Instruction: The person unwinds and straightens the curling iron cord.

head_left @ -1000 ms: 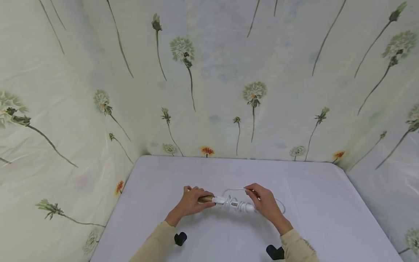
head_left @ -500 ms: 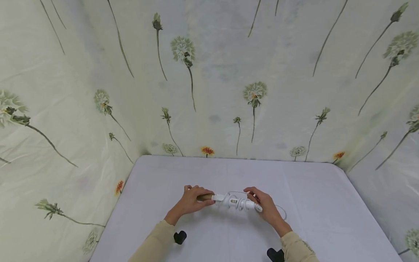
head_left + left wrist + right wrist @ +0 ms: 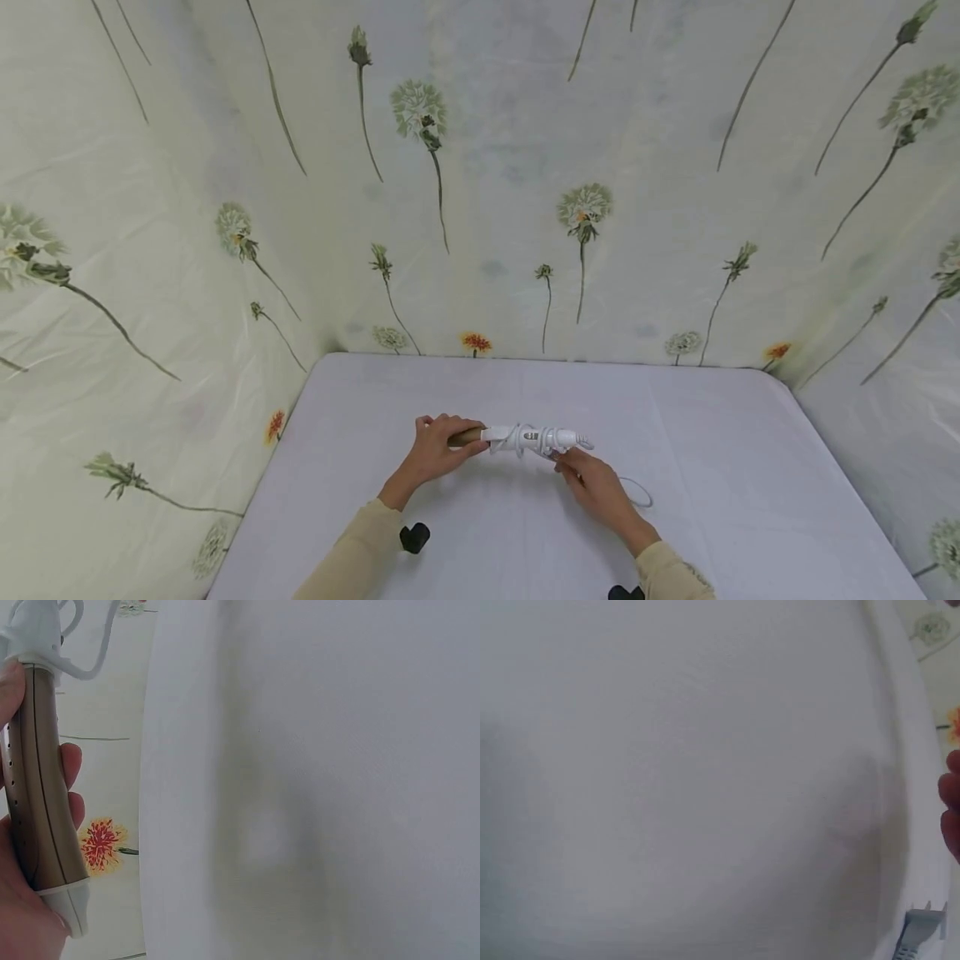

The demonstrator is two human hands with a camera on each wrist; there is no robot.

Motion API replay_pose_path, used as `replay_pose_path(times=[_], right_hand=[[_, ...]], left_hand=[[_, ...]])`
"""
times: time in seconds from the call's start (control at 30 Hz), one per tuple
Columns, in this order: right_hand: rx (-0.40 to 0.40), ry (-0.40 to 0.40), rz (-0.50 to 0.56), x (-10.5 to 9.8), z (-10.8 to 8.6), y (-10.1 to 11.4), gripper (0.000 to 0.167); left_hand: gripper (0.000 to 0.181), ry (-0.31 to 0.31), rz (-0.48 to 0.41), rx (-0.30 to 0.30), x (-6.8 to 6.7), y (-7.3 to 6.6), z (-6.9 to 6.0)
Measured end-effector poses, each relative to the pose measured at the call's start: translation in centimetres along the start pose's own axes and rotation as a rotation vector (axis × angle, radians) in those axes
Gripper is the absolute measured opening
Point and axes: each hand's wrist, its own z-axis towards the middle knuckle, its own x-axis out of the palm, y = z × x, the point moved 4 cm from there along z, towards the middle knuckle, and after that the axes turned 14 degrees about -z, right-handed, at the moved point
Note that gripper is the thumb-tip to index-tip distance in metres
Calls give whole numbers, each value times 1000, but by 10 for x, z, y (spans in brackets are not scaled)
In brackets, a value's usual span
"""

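My left hand (image 3: pixel 444 450) grips a hair straightener (image 3: pixel 532 437) by its brown, slightly curved section. In the left wrist view the brown hair straightener (image 3: pixel 46 780) shows a row of small holes and white ends. Its white cord (image 3: pixel 517 442) is wound in several turns around the white handle, which points right. My right hand (image 3: pixel 596 487) pinches the cord just in front of the handle's end, and a loop hangs past the wrist. A plug (image 3: pixel 921 934) with prongs shows low in the right wrist view, where only some fingertips (image 3: pixel 950 791) appear at the edge.
A white-covered table (image 3: pixel 480 533) lies beneath both hands. Flower-printed curtains (image 3: pixel 495 167) rise behind it and at its sides. A small black piece (image 3: pixel 415 537) sits beside the left forearm, and another black piece (image 3: pixel 626 592) beside the right one.
The right hand has passed from behind the handle to its front side, taking the cord around. The hair straightener has shifted slightly away, toward the back of the table.
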Motion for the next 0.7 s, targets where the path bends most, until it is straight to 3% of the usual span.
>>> replay_pose_path(times=[0.13,0.37,0.43,0.57,0.7], right_hand=[[-34,21,16,6,-6,6,23],[-47,35,44,11,-15,19,9],[-29,66,75,13,-16,22,6],[9,146,118,15,-15,29,24],[16,194,161,15,-16,34,16]], left_hand=[[35,-23,8,10,-2,0,2],[35,-43,20,3,-1,-4,6],[36,-54,23,-1,0,-5,7],[36,-74,37,-21,3,-4,8],[36,-87,56,-28,4,-4,7]])
